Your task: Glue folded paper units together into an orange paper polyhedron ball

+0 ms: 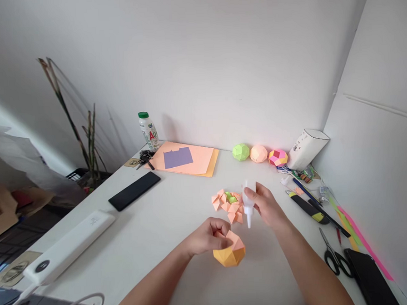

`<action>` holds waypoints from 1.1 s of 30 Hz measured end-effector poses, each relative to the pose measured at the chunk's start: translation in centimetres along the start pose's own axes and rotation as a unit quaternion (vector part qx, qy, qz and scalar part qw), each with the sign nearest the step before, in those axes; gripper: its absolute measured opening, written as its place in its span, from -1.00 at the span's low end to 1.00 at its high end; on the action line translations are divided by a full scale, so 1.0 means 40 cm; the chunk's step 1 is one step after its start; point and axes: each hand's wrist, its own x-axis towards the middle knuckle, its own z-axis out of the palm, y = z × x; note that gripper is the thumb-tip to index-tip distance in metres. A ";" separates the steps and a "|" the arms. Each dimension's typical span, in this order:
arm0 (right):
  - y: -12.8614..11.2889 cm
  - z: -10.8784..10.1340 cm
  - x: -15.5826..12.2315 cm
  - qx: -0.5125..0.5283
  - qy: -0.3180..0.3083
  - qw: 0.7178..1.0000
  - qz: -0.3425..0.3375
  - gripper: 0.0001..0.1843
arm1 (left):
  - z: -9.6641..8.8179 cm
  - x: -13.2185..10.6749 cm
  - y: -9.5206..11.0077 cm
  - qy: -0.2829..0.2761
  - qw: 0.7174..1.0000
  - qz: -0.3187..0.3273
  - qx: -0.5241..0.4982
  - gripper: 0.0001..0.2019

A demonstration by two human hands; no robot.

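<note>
My left hand (pixel 211 236) grips a faceted paper ball (pixel 229 256), orange-yellow below and peach above, near the front of the white table. Its fingers reach over the top edge and hide part of the peach facets. In my right hand (pixel 265 201) is a clear glue bottle (pixel 249 204), its white nozzle pointing down, apart from the paper ball. Just behind both hands lies a pile of folded peach paper pieces (pixel 226 203) with some light green ones among them.
Three finished paper balls, including a green one (pixel 241 152), line the wall. Peach paper sheets (pixel 156 157), a white bottle (pixel 148 130), a black phone (pixel 134 191) and a white power strip-like device (pixel 72 248) occupy the left. Scissors (pixel 336 257) and a cutter (pixel 307 207) lie right.
</note>
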 end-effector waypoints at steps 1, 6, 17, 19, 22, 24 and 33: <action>0.006 -0.018 0.014 -0.023 0.016 1.000 0.014 -0.67 | -0.002 -0.002 0.000 -0.004 1.000 0.010 0.000 -0.64; 0.063 -0.116 0.092 -0.231 0.123 0.959 0.112 -0.71 | -0.012 -0.013 -0.005 -0.030 0.997 0.072 0.009 -0.75; 0.147 -0.135 0.133 -0.494 0.156 0.845 0.134 -0.65 | -0.015 -0.023 0.000 -0.033 0.996 0.078 0.023 -0.77; 0.130 -0.114 0.120 -0.518 0.167 0.833 0.104 -0.66 | -0.016 -0.024 0.003 -0.028 0.997 0.069 0.025 -0.76; 0.088 -0.072 0.086 -0.509 0.149 0.847 0.020 -0.75 | -0.020 -0.023 0.009 -0.009 0.998 0.061 0.028 -0.74; 0.058 -0.040 0.054 -0.394 0.033 0.917 -0.056 -0.72 | -0.023 -0.022 0.015 0.010 0.998 0.058 0.033 -0.72; 0.048 0.046 -0.033 -0.145 -0.274 0.949 0.057 -0.73 | -0.036 -0.017 0.033 0.072 0.997 0.034 0.015 -0.73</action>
